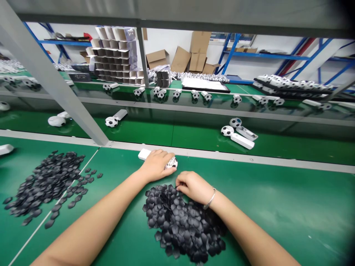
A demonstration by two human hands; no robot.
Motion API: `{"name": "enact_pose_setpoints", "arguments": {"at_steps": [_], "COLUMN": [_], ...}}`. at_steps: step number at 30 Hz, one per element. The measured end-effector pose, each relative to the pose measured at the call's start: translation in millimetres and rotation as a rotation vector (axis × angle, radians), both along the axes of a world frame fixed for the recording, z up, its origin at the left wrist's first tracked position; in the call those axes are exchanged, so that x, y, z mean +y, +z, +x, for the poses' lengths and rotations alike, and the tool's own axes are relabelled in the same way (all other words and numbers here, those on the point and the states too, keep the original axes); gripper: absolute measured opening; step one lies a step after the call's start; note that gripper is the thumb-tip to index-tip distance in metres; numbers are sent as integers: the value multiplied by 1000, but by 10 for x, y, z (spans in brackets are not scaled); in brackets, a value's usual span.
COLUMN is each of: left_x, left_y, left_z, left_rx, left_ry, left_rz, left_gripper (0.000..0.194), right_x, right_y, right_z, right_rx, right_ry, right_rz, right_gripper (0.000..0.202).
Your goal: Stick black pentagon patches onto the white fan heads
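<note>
My left hand (157,165) lies over a white device with a soccer-ball head (172,162), fingers curled around it near the back edge of the green table. The device's white handle (144,154) sticks out to the left of the hand. My right hand (194,186), with a bracelet at the wrist, is at the upper edge of a pile of small black pentagon pieces (185,225). Its thumb and fingertips are pinched together; what they hold, if anything, is too small to make out.
Another black pile (50,181) spreads at the left. Behind a metal rail (194,152), soccer-ball devices (111,122) lie on a green conveyor (194,136). A slanted grey post (55,81) rises at the left. Cartons (198,51) stand farther back.
</note>
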State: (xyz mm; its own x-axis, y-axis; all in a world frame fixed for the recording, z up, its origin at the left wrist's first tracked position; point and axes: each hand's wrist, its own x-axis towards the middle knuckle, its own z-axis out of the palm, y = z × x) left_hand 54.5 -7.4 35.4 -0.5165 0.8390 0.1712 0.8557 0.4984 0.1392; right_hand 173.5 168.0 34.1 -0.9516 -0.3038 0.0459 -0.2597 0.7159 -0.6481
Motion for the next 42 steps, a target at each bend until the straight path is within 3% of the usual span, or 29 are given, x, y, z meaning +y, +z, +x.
{"name": "enact_pose_setpoints", "arguments": {"at_steps": [5, 9, 17, 23, 27, 32, 38, 42], "left_x": [-8, 16, 61, 62, 78, 81, -31, -189], "left_y": [67, 106, 139, 148, 164, 158, 201, 220], "left_z": [43, 117, 226, 191, 194, 183, 73, -57], "left_rx": [-50, -97, -102, -138, -123, -106, -212, -291], "left_ry": [23, 20, 20, -4, -12, -20, -18, 73], "left_rz": [-123, -182, -198, -202, -206, -211, -158, -167], "left_gripper": [73, 79, 73, 70, 60, 65, 84, 95], "right_x": [59, 5, -173, -211, -205, -149, 95, 344], "right_y": [115, 113, 32, 22, 52, 50, -110, -219], "right_z": [-36, -76, -102, -120, -174, -221, -299, -395], "right_rx": [56, 84, 303, 176, 116, 64, -160, -370], "right_ry": [-137, -244, -125, -327, -382, -434, -366, -290], "right_rz": [-100, -242, -95, -69, -89, -155, -391, -581], "right_gripper": [10, 11, 14, 14, 18, 22, 25, 23]}}
